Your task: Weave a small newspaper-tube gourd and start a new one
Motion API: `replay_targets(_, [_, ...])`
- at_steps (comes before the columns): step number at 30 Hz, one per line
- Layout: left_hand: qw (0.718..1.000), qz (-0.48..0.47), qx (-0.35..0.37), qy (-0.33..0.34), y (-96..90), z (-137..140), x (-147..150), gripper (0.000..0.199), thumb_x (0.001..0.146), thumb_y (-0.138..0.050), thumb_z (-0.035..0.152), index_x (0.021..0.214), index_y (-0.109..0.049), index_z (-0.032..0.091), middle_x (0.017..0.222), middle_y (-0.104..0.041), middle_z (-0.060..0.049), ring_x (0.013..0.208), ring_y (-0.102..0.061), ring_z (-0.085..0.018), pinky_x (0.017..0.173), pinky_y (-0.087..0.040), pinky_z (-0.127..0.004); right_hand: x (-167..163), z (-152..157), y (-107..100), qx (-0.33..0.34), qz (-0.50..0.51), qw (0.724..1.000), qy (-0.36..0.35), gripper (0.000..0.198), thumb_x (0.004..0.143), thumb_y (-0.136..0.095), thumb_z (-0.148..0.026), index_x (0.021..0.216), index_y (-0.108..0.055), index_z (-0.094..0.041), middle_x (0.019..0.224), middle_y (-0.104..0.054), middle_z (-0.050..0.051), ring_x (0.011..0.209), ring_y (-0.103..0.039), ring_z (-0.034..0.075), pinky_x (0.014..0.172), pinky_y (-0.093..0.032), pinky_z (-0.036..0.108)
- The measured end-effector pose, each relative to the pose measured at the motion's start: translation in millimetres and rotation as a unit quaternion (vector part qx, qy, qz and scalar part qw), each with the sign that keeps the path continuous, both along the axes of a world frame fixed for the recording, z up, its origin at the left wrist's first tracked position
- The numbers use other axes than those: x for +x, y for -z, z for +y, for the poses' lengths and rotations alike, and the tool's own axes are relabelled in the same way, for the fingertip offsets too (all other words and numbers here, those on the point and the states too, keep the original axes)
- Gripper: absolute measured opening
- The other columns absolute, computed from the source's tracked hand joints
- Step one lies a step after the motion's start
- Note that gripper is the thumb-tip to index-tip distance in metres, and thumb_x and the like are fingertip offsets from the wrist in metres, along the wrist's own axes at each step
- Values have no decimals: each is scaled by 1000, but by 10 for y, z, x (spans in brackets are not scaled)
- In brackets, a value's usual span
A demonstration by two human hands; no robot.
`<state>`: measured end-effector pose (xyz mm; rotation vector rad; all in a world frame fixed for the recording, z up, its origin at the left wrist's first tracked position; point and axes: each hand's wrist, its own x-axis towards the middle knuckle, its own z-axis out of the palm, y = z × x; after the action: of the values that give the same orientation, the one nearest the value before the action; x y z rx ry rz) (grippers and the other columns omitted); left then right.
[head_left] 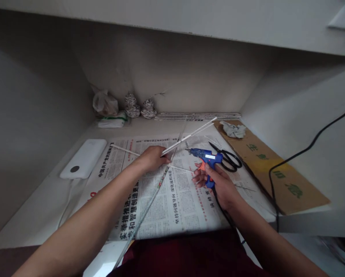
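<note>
My left hand [154, 158] is closed around thin rolled-paper sticks [186, 137] that cross one another above the newspaper [149, 207]. Some of them point up to the right, others out to the left, and a long one runs down toward my body. In my right hand [218, 181] is a blue hot glue gun [204, 156] with an orange trigger, held by its handle. Its nozzle faces left, a short way from the sticks in my left hand. Black scissors [228, 158] lie just behind the glue gun, partly hidden by it.
A white power bank [84, 158] with a cable lies at the left. Along the back stand a plastic bag [105, 103], two small woven gourd shapes [132, 105] and a bundle of paper sticks [198, 116]. Cardboard [276, 173] bearing a crumpled cloth or paper [232, 130] and a black cord [302, 150] occupy the right.
</note>
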<state>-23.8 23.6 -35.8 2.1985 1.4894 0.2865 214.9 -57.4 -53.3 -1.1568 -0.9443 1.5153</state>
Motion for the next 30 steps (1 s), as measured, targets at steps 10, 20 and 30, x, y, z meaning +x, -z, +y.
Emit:
replay_targets(10, [999,27,22,-21,13,-29,68,26,68,-71,45,74,-64,21,75,-69,-2,74,-63,-21,61,-37,-27,-83,9,-126,-3,40,999,0,27,81,-66,-45,92,-63,-20,80,-67,4,71,-66,18,60,-50,28])
replay_targets(20, [999,41,28,-1,24,-8,82,22,69,-70,41,73,-63,21,75,-67,-2,74,-62,-21,62,-38,-28,-138,173,26,2,37,999,14,25,78,-70,-45,88,-65,-22,81,-69,3,81,-66,18,81,-52,35])
replay_targets(30, [1000,-9,-1,-9,32,22,20,20,67,-71,36,78,-63,22,78,-68,0,75,-63,-19,63,-38,-25,-72,57,-19,11,33,999,-7,27,80,-67,-47,92,-65,-23,82,-68,3,82,-66,20,79,-52,35])
